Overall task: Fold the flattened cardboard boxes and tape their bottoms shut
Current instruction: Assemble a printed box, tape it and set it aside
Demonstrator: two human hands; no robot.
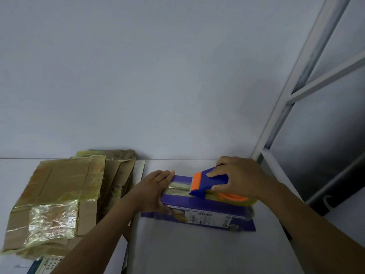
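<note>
The blue box (197, 202) stands on the white table (197, 250) in front of you, a little toward 4 o'clock from the middle of the view, with its closed flaps facing up. A pale strip of tape (180, 185) runs along the seam between those flaps. A white printed label (209, 216) shows on the near side, and a loose blue flap (243, 227) lies flat on the table at the box's 5 o'clock corner.

Your left hand (156, 186) clasps the 9 o'clock end of the box: palm over the top, fingers reaching along the far edge, thumb down the near face. Your right hand (239, 177) is clenched around the blue and orange tape dispenser (209, 180), which sits on the seam near the middle of the box with its orange edge pointing to 9 o'clock. The roll (235, 198) trails behind it at 3 o'clock, partly hidden under your wrist.

At 9 o'clock from the box, just beside your left forearm, lies a stack of flattened boxes (55, 198) — brown cardboard, patched with yellowish, crinkled tape. A plain wall (138, 76) rises at 12 o'clock, and a grey metal frame (292, 91) slants up at 2 o'clock
</note>
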